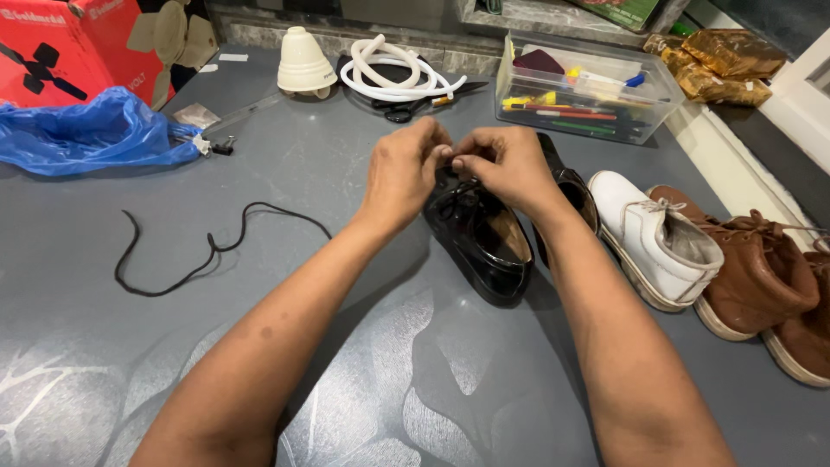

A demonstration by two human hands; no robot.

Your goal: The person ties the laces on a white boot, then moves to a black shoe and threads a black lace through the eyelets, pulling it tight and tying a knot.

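Step in hand: we judge this as lacing the black shoe (481, 235); both hands work at its upper eyelets.
Left hand (405, 169): fingers pinched together on the lace at the shoe's front.
Right hand (506, 164): fingers pinched together on the same lace, touching the left hand.
Shoe position: on the grey table (363, 346), centre, toe pointing toward us; its mate (572, 192) just behind.
Loose lace (207, 246): on the table, well to the left, untouched.
Neighbours: white shoe (655, 238), brown shoes (761, 272) to the right.
Next move calls for: in our judgement, steady lace tension and even pulling by both hands.
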